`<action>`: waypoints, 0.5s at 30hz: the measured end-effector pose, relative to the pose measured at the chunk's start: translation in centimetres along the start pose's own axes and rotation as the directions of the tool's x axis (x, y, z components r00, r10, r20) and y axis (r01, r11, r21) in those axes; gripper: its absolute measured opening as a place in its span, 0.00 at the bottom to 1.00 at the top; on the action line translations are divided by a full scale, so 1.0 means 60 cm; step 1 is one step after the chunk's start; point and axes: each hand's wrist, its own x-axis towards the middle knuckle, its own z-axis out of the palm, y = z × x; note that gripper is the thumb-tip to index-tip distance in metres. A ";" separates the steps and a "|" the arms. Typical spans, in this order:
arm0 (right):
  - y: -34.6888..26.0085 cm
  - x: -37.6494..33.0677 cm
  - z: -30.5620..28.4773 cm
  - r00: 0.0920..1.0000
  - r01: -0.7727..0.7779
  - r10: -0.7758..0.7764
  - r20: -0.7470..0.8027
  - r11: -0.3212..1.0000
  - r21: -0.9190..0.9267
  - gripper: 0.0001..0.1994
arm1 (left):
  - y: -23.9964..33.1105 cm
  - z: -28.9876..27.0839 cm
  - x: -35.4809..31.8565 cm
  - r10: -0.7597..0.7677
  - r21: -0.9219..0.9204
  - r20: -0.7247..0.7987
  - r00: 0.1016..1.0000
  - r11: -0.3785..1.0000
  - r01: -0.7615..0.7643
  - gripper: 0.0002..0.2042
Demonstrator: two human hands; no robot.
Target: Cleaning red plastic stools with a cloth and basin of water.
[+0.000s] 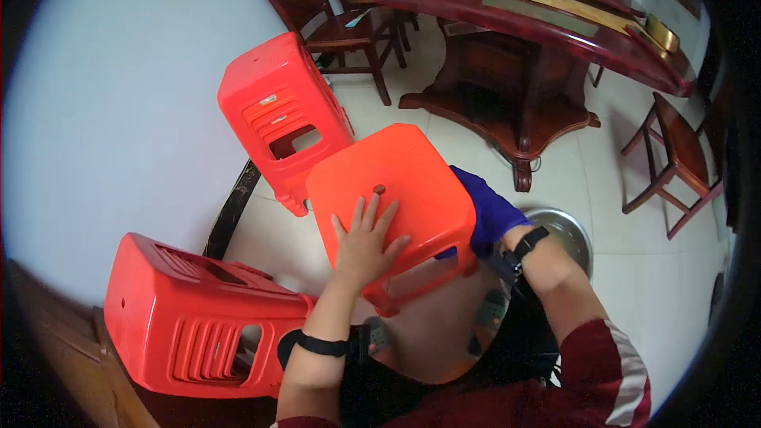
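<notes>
Orange stool [396,190] tipped up at centre, seat facing the camera. Left of it, a second stool [198,325] lying on its side; up-left, a third [281,115] standing. Left hand [365,246] flat on the seat, fingers spread wide. Right hand [487,214], under a blue cloth, against the stool's right edge; finger state unclear. Metal basin [567,230] just right, contents hidden.

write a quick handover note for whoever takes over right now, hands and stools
Left hand: bare, flat on the seat of the middle red stool, steadying it.
Right hand: presses a blue cloth against that stool's right side.
Metal basin on the floor under the right arm.
Second red stool stands by the wall; third red stool lies on its side at the left.
Done: cannot tell which stools are wiped.
Left: probably finish this one, check the others.
</notes>
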 end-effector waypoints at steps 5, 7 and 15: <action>-0.026 0.018 0.009 0.996 0.065 -0.073 -0.050 0.986 -0.152 0.31 | -0.110 -0.004 -0.025 -0.178 -0.427 -0.264 0.948 0.903 0.051 0.32; -0.017 0.026 0.024 0.988 0.057 -0.094 -0.125 0.961 -0.270 0.30 | -0.125 -0.006 -0.028 -0.276 -0.606 -0.362 0.890 0.795 0.000 0.32; -0.059 -0.003 0.104 0.875 0.279 -0.432 -0.219 0.819 -0.501 0.20 | -0.154 0.014 -0.031 -0.601 -0.746 -0.429 0.674 0.657 0.110 0.27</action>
